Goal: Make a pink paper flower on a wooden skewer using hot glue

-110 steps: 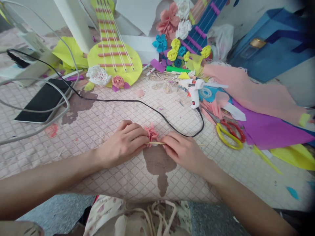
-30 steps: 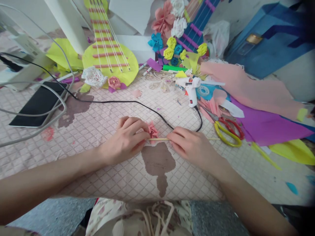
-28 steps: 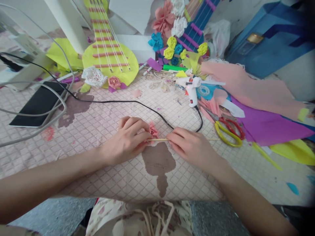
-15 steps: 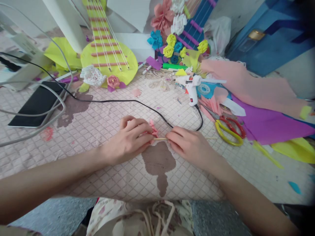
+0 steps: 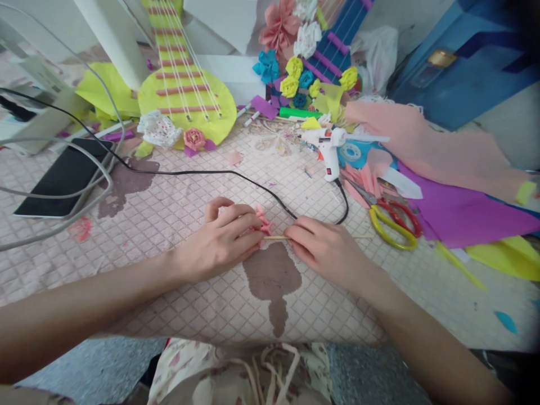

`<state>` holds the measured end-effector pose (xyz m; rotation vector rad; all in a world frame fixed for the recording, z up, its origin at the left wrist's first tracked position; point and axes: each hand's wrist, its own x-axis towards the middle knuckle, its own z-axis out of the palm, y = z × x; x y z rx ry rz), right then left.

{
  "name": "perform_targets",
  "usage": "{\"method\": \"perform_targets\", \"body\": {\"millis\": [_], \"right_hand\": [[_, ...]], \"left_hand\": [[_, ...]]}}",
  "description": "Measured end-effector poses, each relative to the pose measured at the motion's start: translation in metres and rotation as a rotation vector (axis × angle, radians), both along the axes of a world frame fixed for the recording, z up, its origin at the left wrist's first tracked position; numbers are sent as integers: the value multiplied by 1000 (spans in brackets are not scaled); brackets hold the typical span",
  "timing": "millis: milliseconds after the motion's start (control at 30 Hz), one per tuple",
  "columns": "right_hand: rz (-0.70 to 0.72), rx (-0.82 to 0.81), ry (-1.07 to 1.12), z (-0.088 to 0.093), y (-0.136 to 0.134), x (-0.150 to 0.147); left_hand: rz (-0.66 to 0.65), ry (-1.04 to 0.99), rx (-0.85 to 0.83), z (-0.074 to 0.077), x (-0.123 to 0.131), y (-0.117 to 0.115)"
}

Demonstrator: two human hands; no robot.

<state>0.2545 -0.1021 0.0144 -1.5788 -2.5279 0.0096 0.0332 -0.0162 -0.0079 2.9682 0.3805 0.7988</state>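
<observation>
In the middle of the table, my left hand (image 5: 228, 236) is closed around a pink crepe paper flower (image 5: 264, 220), most of which the fingers hide. A thin wooden stick (image 5: 277, 238) lies level between my two hands, its left end meeting the paper. My right hand (image 5: 323, 247) pinches that stick, and its far end sticks out to the right past the knuckles. Beyond my right hand a white hot glue gun (image 5: 329, 152) lies on its side, its black cord (image 5: 270, 194) running left across the cloth.
Scissors with yellow and red handles (image 5: 394, 228) lie right of my right hand, beside purple paper (image 5: 468, 208). A yellow paper guitar (image 5: 189, 107) leans at the back, paper flowers (image 5: 295, 73) near it. A dark tablet (image 5: 63, 180) lies at the left under cables.
Both hands stay in nearly the same place on the stick and the pink paper flower. Only tiny finger shifts show.
</observation>
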Motion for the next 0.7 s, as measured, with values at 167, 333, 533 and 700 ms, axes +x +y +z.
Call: {"method": "perform_targets", "body": {"millis": [167,333,533,700], "right_hand": [[0,-7,-11,-1,0,1],[1,-6,-9,-1,0,1],[5,2,-8,0,0,0],[7,17,-4,-1,0,1]], "left_hand": [[6,0,-6,1,0,0],[15,-6,-9,1,0,-1],[10,1,4,1,0,-1],[13,-6,31,1,0,-1]]}}
